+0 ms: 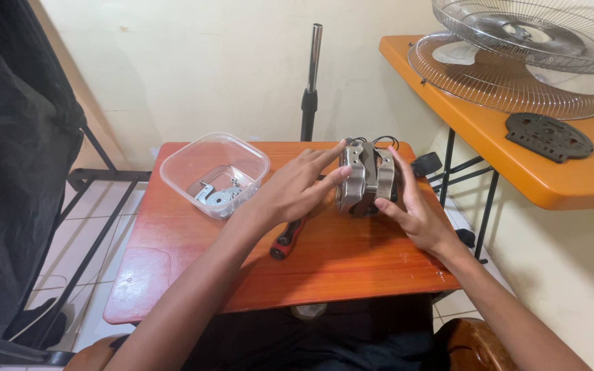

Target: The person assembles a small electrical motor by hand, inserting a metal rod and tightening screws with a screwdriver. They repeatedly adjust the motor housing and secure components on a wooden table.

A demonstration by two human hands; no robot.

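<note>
Both hands grip a grey metal motor at frame centre on the bench: left hand with fingers spread flat against its side, right hand cupping the other; steady, even pressure seems best. Black wires loop on top; a screwdriver lies under the left wrist

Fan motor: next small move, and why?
Probably free the left hand and pick up the screwdriver. Both hands only steady the fan motor upright on the wooden table; right hand can hold it alone.
</note>
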